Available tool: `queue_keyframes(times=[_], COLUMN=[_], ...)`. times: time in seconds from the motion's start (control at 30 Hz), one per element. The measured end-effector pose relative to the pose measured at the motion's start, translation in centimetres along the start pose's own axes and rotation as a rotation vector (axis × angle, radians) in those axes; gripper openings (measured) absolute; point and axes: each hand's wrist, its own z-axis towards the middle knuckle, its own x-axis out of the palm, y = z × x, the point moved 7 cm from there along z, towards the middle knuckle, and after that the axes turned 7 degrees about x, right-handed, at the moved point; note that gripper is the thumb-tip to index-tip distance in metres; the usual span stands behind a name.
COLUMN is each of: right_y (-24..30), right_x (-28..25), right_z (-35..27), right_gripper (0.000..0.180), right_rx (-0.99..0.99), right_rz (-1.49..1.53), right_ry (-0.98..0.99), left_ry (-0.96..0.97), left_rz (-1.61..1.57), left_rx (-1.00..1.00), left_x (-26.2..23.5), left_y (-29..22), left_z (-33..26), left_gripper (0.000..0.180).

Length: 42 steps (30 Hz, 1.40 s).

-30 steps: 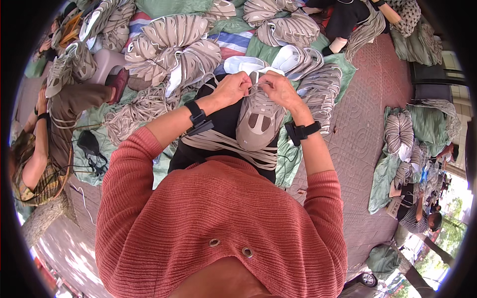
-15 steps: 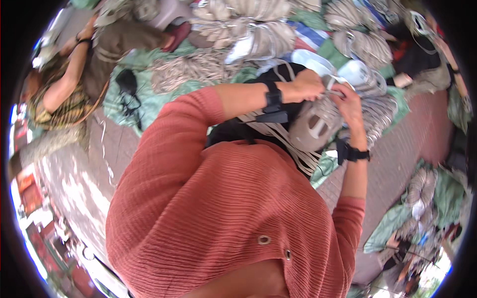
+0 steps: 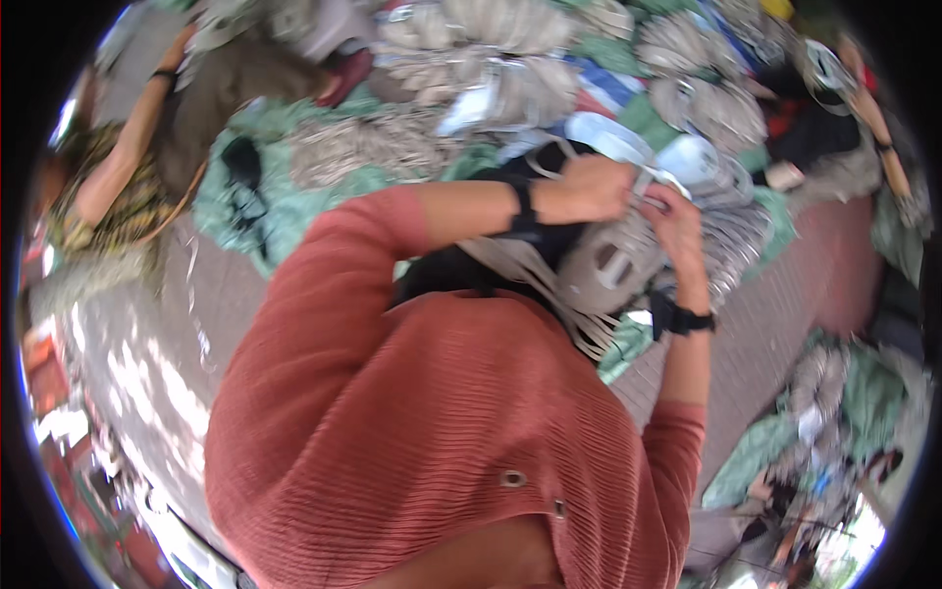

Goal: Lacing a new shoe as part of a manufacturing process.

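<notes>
A beige rounded piece with pale oval openings [image 3: 613, 265] rests over my dark-clad lap. It resembles a shoe upper, but blur hides its exact kind. At its far end my left hand [image 3: 594, 187] pinches a thin pale strap [image 3: 643, 183]. My right hand [image 3: 677, 224] faces it from the right, thumb and fingers closed on the same strap. The fingertips of both hands nearly meet and are partly smeared. Loose beige strips [image 3: 530, 275] hang across my lap, left of the rounded piece.
Tied beige bundles [image 3: 515, 83] lie on green sheeting [image 3: 285, 137] ahead of me. Pale blue rounded pieces [image 3: 687, 157] are just beyond my hands. One person [image 3: 128, 157] sits at the left; another's arm [image 3: 878, 123] shows at the right. More bundles [image 3: 819, 378] lie at lower right.
My hands stay together at the strap, with the right hand slightly lower and the left wrist turned. The whole view has shifted a little, and the co-worker's arm at right has moved.
</notes>
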Motion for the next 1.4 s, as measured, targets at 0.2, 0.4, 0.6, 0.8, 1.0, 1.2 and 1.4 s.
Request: queue_keyframes(times=[0.2, 0.4, 0.6, 0.8, 1.0, 1.2, 1.4], right_y=[0.5, -0.9, -0.3, -0.7, -2.5, -10.3, -21.6], right_x=[1.3, 0.9, 1.2, 1.0, -5.3, -18.8, -29.2], right_z=[0.7, 1.1, 1.4, 1.2, -0.2, -5.8, -17.4], right_gripper=[0.016, 0.01, 0.013, 0.015, 0.006, 0.017, 0.032], right_rx=[-0.037, 0.179, 0.086, 0.042, 0.242, 0.275, 0.266], right_rz=[0.046, 0.205, 0.192, 0.048, 1.278, 1.555, 1.704], right_ry=[0.033, 0.272, 0.254, 0.218, 0.091, -0.65, -1.116], left_ry=[0.156, 0.184, 0.189, 0.287, 0.493, 0.464, 0.303], left_rz=[-0.601, -0.416, -0.064, -0.178, -0.767, -0.821, -0.353], left_rx=[-0.111, 0.269, 0.479, 0.473, 0.049, 0.262, 0.539], left_x=[1.7, -1.5, -1.7, -1.3, -3.8, -4.7, -1.3], left_y=[2.7, 0.9, -0.5, -0.2, 1.2, 1.0, -0.9], left_z=[-0.2, -0.7, -1.0, 0.5, 1.2, 1.0, 1.8], left_gripper=[0.01, 0.021, 0.015, 0.017, 0.034, 0.032, 0.015])
